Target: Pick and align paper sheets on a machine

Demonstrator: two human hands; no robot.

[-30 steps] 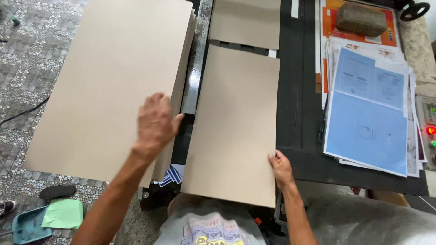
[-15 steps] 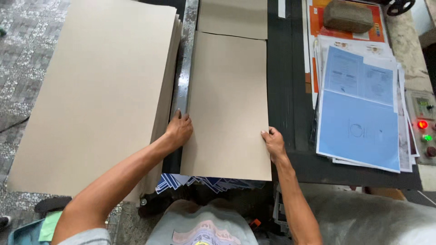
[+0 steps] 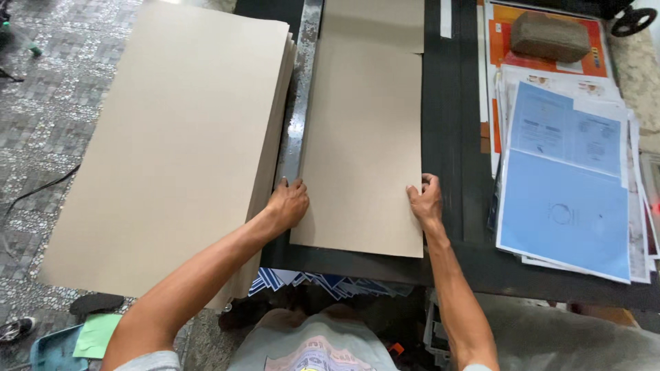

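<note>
A long tan cardboard sheet [image 3: 364, 144] lies flat on a black machine table [image 3: 454, 137]. My left hand [image 3: 289, 204] presses on its left edge near the front, beside a metal rail [image 3: 300, 103]. My right hand [image 3: 426, 199] grips its right edge at about the same height. A second tan sheet [image 3: 375, 20] lies beyond it, further up the table. To the left stands a thick stack of the same tan cardboard sheets [image 3: 172, 144].
Blue and white printed papers [image 3: 567, 199] lie stacked on the right of the table, with a brown brick-like block [image 3: 550, 36] on an orange sheet behind them. Patterned grey floor tiles lie at left; a green paper [image 3: 96, 334] sits at bottom left.
My left hand left the top of the big stack and came to the sheet's left edge. Both hands have since slid the sheet forward, away from me.
</note>
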